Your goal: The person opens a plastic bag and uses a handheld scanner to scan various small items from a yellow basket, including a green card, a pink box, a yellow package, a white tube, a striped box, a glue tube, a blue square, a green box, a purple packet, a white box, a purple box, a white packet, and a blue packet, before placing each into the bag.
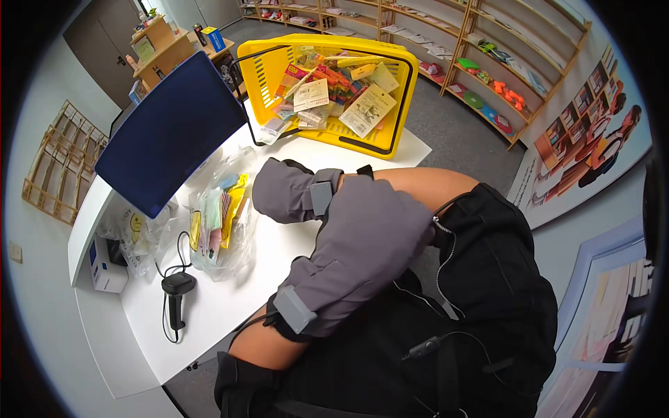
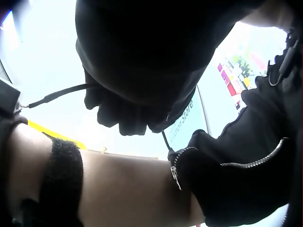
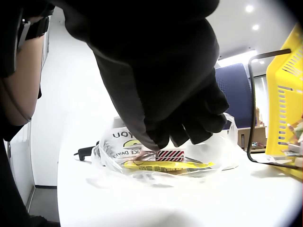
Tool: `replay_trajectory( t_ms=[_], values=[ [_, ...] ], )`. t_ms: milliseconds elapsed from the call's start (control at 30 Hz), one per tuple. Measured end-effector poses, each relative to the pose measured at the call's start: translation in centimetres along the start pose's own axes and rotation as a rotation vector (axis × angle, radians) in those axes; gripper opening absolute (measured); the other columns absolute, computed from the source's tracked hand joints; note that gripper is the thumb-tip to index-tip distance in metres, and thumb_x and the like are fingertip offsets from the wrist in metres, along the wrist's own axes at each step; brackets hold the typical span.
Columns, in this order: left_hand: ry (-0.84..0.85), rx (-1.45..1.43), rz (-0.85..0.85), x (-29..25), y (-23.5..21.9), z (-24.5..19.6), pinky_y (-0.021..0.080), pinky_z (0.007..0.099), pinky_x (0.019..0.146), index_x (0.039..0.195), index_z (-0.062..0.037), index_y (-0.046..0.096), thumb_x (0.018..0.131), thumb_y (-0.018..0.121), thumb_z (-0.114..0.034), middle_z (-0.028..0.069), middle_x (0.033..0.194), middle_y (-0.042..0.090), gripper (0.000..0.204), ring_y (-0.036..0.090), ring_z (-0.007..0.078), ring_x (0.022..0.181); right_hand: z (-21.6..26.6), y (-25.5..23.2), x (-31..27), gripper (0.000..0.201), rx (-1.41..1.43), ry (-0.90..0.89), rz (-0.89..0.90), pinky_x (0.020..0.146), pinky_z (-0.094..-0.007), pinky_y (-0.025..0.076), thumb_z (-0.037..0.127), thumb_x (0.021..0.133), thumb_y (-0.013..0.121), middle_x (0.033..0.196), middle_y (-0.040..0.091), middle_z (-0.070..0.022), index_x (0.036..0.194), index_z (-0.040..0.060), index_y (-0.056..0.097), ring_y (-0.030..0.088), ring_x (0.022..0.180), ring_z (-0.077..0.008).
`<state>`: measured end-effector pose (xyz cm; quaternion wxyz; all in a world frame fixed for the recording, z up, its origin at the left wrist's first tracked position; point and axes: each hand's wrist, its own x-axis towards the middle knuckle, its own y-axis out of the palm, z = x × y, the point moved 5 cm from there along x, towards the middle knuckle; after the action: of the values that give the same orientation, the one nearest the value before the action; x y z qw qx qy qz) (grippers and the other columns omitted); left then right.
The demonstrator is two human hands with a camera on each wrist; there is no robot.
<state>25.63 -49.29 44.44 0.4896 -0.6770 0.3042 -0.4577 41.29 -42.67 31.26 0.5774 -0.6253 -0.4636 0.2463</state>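
Both hands wear grey gloves with a small grey box strapped at each wrist. My left hand (image 1: 376, 230) crosses over the right forearm (image 1: 428, 182), its fingertips close to the pushed-up black sleeve (image 1: 488, 230). In the left wrist view its fingers hang loosely above the bare forearm, near a zip (image 2: 255, 164) and a thin cord. My right hand (image 1: 282, 191) hovers over the white table, fingers loosely bent, holding nothing. Just beyond it lies a clear plastic bag (image 1: 209, 261) with a yellow packet (image 1: 235, 209) and other packaged goods inside.
A yellow shopping basket (image 1: 254, 83) full of packaged goods lies tipped at the table's far end. A dark blue panel (image 1: 174, 132) stands on the left. A barcode scanner (image 1: 178, 292), more plastic bags (image 1: 139, 233) and a white box (image 1: 104, 268) are on the table (image 1: 139, 327). Shelves (image 1: 446, 42) line the back.
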Motion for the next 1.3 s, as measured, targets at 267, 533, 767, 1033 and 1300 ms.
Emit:
replay_trajectory(
  t_ms=[267, 533, 767, 1033, 1300],
  values=[
    [-0.004, 0.060, -0.307, 1.6, -0.8, 0.2, 0.050, 0.0509, 0.066, 0.088, -0.0123, 0.070, 0.093, 0.076, -0.031, 0.0085, 0.077, 0.070, 0.020, 0.072, 0.0325, 0.076, 1.0, -3.2, 0.2, 0.028, 0.129, 0.151, 0.061, 0.075, -0.0508, 0.055, 0.032, 0.091, 0.073, 0.089, 0.078, -0.0146, 0.101, 0.0077, 0.083, 0.075, 0.083, -0.0344],
    [-0.102, -0.152, -0.225, 2.9, 0.1, 1.8, 0.052, 0.0517, 0.067, 0.085, -0.0127, 0.071, 0.090, 0.077, -0.028, 0.0092, 0.080, 0.071, 0.017, 0.073, 0.0338, 0.081, -1.6, -3.2, 3.0, 0.037, 0.255, 0.373, -0.017, 0.083, -0.0483, 0.060, 0.036, 0.093, 0.075, 0.097, 0.080, -0.0150, 0.114, 0.0070, 0.085, 0.078, 0.094, -0.0354],
    [0.000, -0.115, -0.201, 2.2, 0.6, 1.9, 0.054, 0.0516, 0.066, 0.084, -0.0125, 0.072, 0.090, 0.076, -0.024, 0.0106, 0.080, 0.070, 0.014, 0.072, 0.0354, 0.080, -1.3, -5.7, 3.4, 0.038, 0.342, 0.411, -0.130, 0.092, -0.0490, 0.062, 0.036, 0.091, 0.077, 0.105, 0.083, -0.0151, 0.120, 0.0138, 0.087, 0.079, 0.104, -0.0378],
    [-0.147, -0.527, -0.299, -3.9, 7.7, 2.1, 0.054, 0.0473, 0.074, 0.098, -0.0107, 0.074, 0.098, 0.069, -0.022, 0.0125, 0.090, 0.071, 0.012, 0.071, 0.0338, 0.087, -2.5, -6.4, 3.5, 0.049, 0.476, 0.515, -0.165, 0.102, -0.0473, 0.060, 0.046, 0.095, 0.078, 0.123, 0.082, -0.0135, 0.133, 0.0147, 0.083, 0.077, 0.116, -0.0359],
    [-0.017, -0.283, -0.428, 1.3, -0.9, 1.4, 0.053, 0.0495, 0.068, 0.097, -0.0106, 0.069, 0.095, 0.077, -0.028, 0.0110, 0.073, 0.066, 0.019, 0.070, 0.0371, 0.075, -2.5, -8.8, 2.3, 0.051, 0.506, 0.592, -0.069, 0.102, -0.0475, 0.060, 0.047, 0.097, 0.076, 0.128, 0.081, -0.0124, 0.136, 0.0145, 0.082, 0.076, 0.120, -0.0348]
  ],
)
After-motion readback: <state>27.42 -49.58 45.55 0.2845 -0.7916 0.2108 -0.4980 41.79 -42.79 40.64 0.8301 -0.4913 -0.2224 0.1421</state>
